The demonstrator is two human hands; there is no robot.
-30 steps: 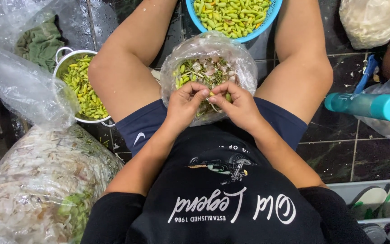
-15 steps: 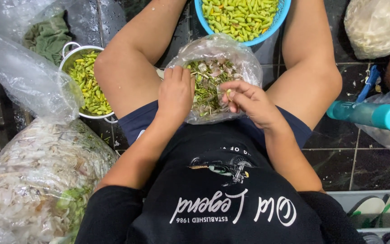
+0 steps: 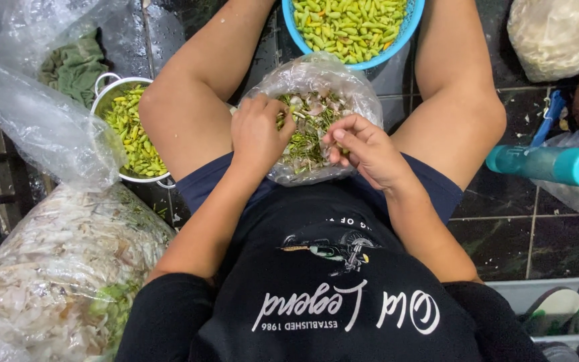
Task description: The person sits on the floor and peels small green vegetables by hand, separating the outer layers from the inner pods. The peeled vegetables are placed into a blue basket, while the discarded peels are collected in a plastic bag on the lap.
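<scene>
Grip status: our left hand reaches into the clear plastic bag in our lap, fingers curled among green stems; whether they pinch anything, we cannot tell. Our right hand sits at the bag's rim, fingertips pinched together on a small piece. Blue bowl of chillies lies beyond on the floor.

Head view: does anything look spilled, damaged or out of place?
Pale scraps lie scattered on the dark tiled floor beside the teal cylindrical bottle, as if spilled. Otherwise nothing stands out: both hands, left hand and right hand, work in the clear plastic bag.
</scene>
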